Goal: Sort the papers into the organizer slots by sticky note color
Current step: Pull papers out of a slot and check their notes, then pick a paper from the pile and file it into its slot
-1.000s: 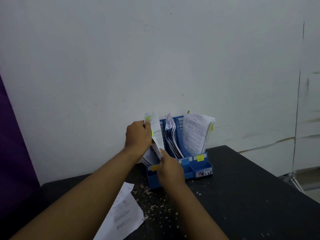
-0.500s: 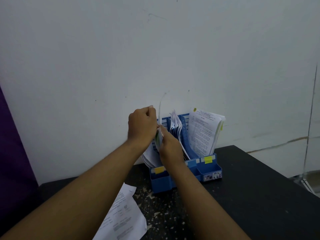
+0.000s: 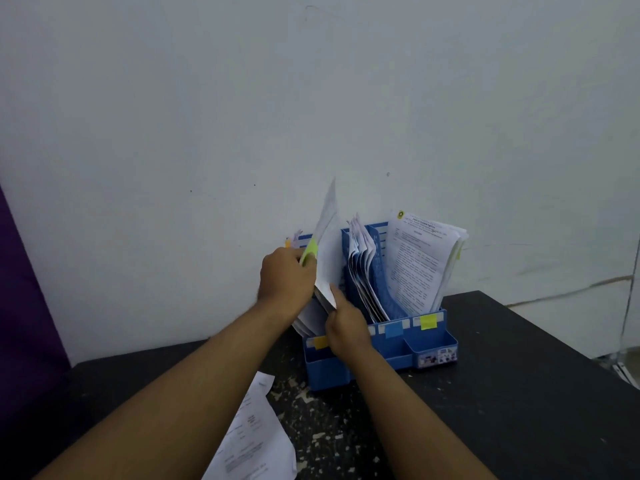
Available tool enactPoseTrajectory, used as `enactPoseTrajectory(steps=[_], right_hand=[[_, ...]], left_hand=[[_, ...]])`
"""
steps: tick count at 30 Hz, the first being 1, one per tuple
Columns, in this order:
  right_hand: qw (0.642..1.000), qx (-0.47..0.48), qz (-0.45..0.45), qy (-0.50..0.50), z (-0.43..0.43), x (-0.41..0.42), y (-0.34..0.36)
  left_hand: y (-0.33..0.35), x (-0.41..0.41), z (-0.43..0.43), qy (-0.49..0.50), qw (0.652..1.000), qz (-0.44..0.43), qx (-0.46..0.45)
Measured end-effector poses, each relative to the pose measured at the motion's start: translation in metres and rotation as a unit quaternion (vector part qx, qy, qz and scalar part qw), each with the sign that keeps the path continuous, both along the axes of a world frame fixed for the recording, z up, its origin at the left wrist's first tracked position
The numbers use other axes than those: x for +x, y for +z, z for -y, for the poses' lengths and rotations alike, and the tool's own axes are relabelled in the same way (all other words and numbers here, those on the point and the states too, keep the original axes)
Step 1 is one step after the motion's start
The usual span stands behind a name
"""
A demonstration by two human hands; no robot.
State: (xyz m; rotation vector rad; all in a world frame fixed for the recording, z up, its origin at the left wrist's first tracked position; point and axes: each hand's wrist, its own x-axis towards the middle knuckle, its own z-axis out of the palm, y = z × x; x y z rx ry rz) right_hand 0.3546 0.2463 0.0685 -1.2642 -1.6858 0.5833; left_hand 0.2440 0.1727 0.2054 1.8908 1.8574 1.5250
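Note:
A blue desk organizer (image 3: 433, 344) stands against the wall, its slots full of white papers. Coloured notes mark its front: orange (image 3: 320, 342) at left, blue (image 3: 393, 330) in the middle, yellow (image 3: 428, 321) at right. A white sheet with a green sticky note (image 3: 309, 251) stands upright over the left slot (image 3: 329, 244). My left hand (image 3: 285, 275) grips that sheet near the green note. My right hand (image 3: 346, 323) pinches the sheet's lower edge in front of the organizer.
Another printed paper (image 3: 252, 438) lies flat on the black table (image 3: 502, 410), under my left forearm. The tabletop is speckled with chipped paint. A white wall is right behind the organizer, and purple fabric (image 3: 20, 306) hangs at the far left.
The sheet with the green note has risen and now stands taller over the left slot. My right hand has dropped from the paper tops to the sheet's lower edge.

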Motion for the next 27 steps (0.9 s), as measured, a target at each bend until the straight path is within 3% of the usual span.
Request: enactPoseTrajectory(steps=[7,10,13,22,27], right_hand=[[0.999,0.029,-0.024,-0.007,0.003,-0.005,0.020],[0.997,-0.044,0.062,-0.024,0.002,0.002,0.023],[0.994,-0.080,0.067,-0.039,0.005,0.003,0.019],[0.995,0.020,0.030,-0.097,0.034,-0.005,0.030],[0.991,0.066,0.021,-0.113,0.070,-0.022,0.018]], left_hand=[[0.019,0.023,0.010,-0.026,0.994,0.001,0.102],[0.015,0.023,0.012,-0.068,0.996,0.020,0.059],[0.005,0.017,0.012,-0.056,0.998,-0.001,0.025],[-0.034,-0.029,0.044,-0.024,0.999,0.028,-0.005],[-0.094,-0.073,0.085,0.056,0.996,0.063,-0.034]])
